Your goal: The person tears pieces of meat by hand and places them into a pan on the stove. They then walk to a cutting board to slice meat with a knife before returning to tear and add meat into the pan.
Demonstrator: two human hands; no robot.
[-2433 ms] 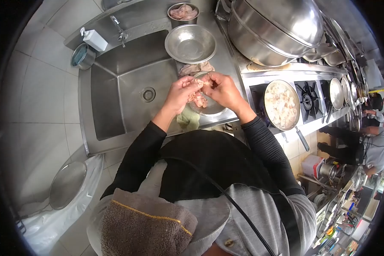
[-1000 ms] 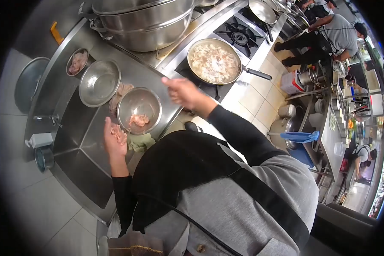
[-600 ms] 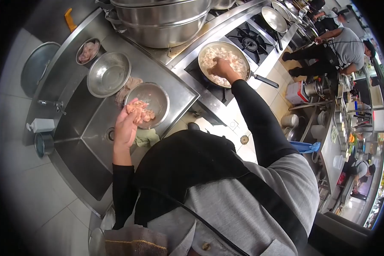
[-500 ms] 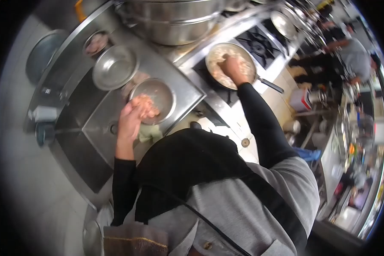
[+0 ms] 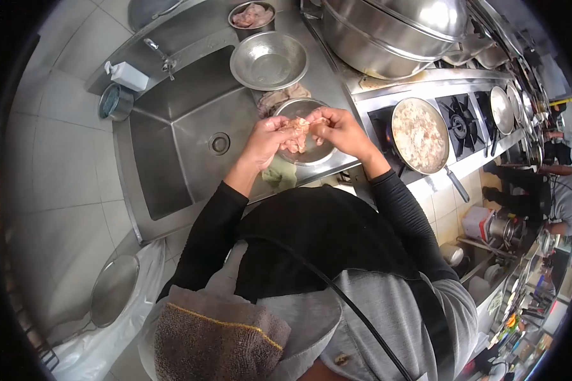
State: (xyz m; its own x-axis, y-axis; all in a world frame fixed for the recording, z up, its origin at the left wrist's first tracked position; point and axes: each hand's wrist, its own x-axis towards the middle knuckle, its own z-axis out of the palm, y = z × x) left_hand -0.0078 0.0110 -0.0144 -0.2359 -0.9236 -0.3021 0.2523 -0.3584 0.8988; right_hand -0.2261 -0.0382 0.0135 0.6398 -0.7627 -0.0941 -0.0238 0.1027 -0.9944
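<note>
My left hand (image 5: 264, 141) is closed around a clump of raw pink meat (image 5: 293, 138), held over a steel bowl (image 5: 311, 159) on the counter. My right hand (image 5: 342, 130) meets it from the other side, fingertips pinching a piece of the same meat. Whether the clump touches the bowl's inside I cannot tell. On the stove to the right, a frying pan (image 5: 419, 135) holds a layer of pale pieces, its black handle pointing toward the lower right. A wider, shallow steel bowl (image 5: 269, 61) stands beyond my hands, with a crumpled cloth (image 5: 281, 98) between the bowls.
Left of my hands is a steel sink (image 5: 190, 146) with a tap (image 5: 162, 57). A pot of raw meat (image 5: 252, 16) sits at the back. Large steamer pots (image 5: 388, 38) stand behind the stove. A green cloth (image 5: 279, 174) lies near my body. Another person (image 5: 560, 197) stands far right.
My right hand has left the frying pan and come over to the bowl, joining my left hand at the meat. The view has shifted, showing more of the sink.
</note>
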